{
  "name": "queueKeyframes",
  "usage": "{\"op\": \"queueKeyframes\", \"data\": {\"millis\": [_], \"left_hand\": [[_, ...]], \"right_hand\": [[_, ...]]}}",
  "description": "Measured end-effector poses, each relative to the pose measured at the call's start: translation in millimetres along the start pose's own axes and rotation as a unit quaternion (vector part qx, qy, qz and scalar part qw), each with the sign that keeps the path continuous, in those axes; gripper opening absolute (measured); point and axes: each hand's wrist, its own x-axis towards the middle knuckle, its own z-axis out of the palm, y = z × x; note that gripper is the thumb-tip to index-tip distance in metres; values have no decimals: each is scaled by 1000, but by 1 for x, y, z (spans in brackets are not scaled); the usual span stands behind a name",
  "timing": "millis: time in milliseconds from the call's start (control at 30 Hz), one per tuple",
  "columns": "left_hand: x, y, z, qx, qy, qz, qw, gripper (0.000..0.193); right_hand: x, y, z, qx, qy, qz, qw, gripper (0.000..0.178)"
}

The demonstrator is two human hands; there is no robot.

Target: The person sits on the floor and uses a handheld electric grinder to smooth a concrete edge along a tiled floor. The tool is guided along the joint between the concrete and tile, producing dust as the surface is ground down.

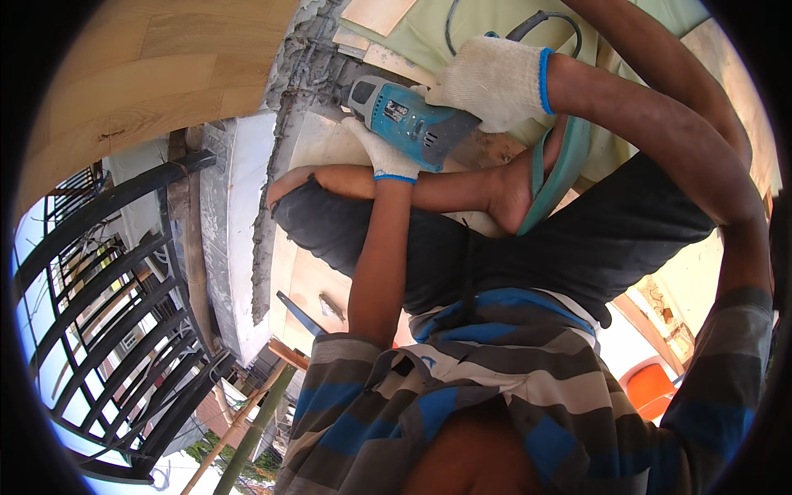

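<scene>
Teal plastic body on this power tool, and it's sitting right in the grip of both sets of fingers, just above a bent shin. Left hand, in a white knit glove, has its fingers tucked around the underside near the grey nose, mostly hidden behind the casing, so I can't tell exactly how they close. Right hand, same kind of glove, is wrapped over the dark rear half. My guess: one hand guides the nose, the other takes the weight and the kick, and the gloves are there for grip and grit.

Cable loops up behind the right fingers, probably to keep it away from the nose. Just past the left fingers runs a rough concrete strip, with wood-look boards beyond it. A pale green sheet is spread out past the right fingers, maybe as a cover. Closer in, below the right fingers, there's a foot with a green sandal. Way off beyond the left fingers is a black railing. Can't see any disc or bit from here.
</scene>
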Motion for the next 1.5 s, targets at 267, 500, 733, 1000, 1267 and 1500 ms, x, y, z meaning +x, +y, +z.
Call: {"op": "queueKeyframes", "data": {"millis": [267, 500, 733, 1000, 1267, 1500], "left_hand": [[-11, 21, 19, -55, -307, -103, 945, 82], [-43, 1, 3, -73, -166, -53, 982, 86], [-26, -6, -7, -90, -212, -65, 971, 102], [-14, -6, -16, -138, -256, -71, 954, 116], [-16, -4, -12, -67, -207, -30, 976, 116], [-11, -6, -16, -330, -305, -153, 880, 117]], "right_hand": [[-5, -51, -24, -41, -2, -30, 999, 21], [-17, -45, -22, -11, 37, -48, 998, 17], [-33, -38, 4, -2, 100, -12, 995, 17], [-28, -23, 17, 9, 131, -34, 991, 19], [-22, -17, 10, -12, 82, -26, 996, 28], [-22, -13, 9, -18, 76, -30, 997, 33]]}}
